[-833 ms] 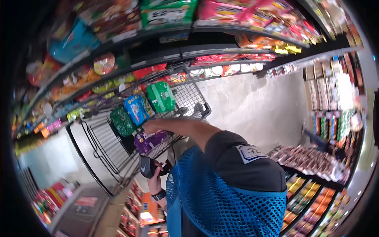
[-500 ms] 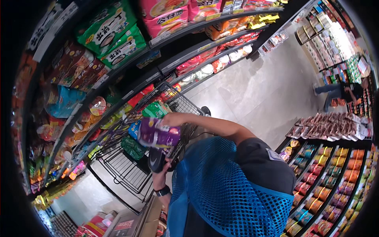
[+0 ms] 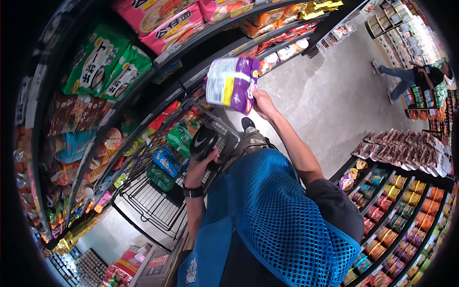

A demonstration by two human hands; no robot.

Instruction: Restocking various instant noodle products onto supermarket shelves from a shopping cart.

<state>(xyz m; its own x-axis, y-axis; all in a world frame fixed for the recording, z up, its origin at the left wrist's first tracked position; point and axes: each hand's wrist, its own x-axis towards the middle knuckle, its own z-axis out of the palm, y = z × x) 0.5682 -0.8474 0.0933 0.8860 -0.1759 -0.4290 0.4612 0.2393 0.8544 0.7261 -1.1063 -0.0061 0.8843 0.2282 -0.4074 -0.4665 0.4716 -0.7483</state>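
Fingers of my right hand (image 3: pixel 264 104) pinch a purple packet (image 3: pixel 233 84), raised above the cart (image 3: pixel 158 201). My left hand (image 3: pixel 200 165) is curled tight around a black scanner (image 3: pixel 204 141).

A black wire shopping cart (image 3: pixel 158 201) stands on the pale tiled floor (image 3: pixel 315 95) beside dark store shelves (image 3: pixel 138 103) (packed with pink, green and brown snack bags). In the cart lie green and blue packets (image 3: pixel 167 162).
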